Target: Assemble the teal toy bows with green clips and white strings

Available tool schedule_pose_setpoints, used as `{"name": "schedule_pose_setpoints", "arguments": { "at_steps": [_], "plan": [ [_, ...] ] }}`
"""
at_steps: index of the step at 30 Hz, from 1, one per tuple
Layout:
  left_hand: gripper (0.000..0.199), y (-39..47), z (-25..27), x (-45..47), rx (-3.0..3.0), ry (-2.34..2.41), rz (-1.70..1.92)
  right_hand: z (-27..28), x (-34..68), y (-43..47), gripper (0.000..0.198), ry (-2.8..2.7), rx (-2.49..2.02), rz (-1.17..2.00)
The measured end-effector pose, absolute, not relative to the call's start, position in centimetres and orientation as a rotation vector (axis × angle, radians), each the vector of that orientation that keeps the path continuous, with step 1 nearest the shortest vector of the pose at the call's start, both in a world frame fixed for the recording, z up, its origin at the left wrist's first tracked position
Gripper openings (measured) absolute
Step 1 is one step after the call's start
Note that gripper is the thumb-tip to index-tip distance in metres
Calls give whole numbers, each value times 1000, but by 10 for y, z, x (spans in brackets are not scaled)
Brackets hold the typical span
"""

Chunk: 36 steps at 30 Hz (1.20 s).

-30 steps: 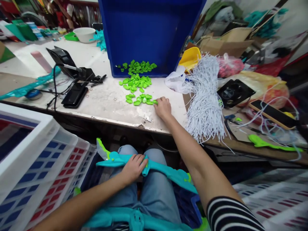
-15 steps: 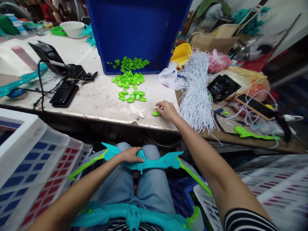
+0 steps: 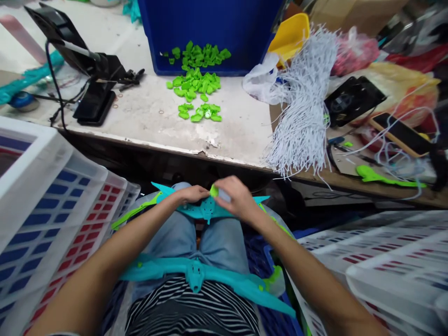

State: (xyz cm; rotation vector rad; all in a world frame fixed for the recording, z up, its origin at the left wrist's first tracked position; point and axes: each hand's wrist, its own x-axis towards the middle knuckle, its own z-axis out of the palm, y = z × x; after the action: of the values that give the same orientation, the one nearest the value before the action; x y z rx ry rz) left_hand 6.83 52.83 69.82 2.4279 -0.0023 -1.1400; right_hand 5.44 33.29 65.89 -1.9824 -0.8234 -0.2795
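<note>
Our left hand (image 3: 194, 193) was closed on the teal winged part (image 3: 207, 211) across our thighs (image 3: 224, 238). Our right hand (image 3: 238, 199), fingers nearly together, pinched a small green piece (image 3: 213, 190) at that part's middle; we couldn't tell whether they touched. A second teal part (image 3: 194, 275) lay nearer our waist, and loose green pieces (image 3: 199, 83) dotted the tabletop (image 3: 150, 119).

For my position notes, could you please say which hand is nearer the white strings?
Right. The right hand, holding a green piece, is below and left of the white strings; the left hand, on a turquoise bar, is farther left.
</note>
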Motion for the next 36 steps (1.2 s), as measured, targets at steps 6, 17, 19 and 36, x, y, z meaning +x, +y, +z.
{"name": "schedule_pose_setpoints", "arguments": {
  "at_steps": [6, 17, 19, 36],
  "plan": [
    [32, 526, 699, 69, 2204, 299, -1152, 610, -3, 362, 28, -858, -2016, -158],
    [46, 534, 701, 68, 2163, -41, -1232, 599, -12, 385, 20, -366, -1886, -20],
    [40, 534, 698, 67, 2248, -50, -1201, 598, -9, 390, 30, -283, -1836, 67],
    [24, 519, 729, -62, 2873, -446, -542, 725, 236, 356, 24, -293, -2292, -285]
  ]
}}
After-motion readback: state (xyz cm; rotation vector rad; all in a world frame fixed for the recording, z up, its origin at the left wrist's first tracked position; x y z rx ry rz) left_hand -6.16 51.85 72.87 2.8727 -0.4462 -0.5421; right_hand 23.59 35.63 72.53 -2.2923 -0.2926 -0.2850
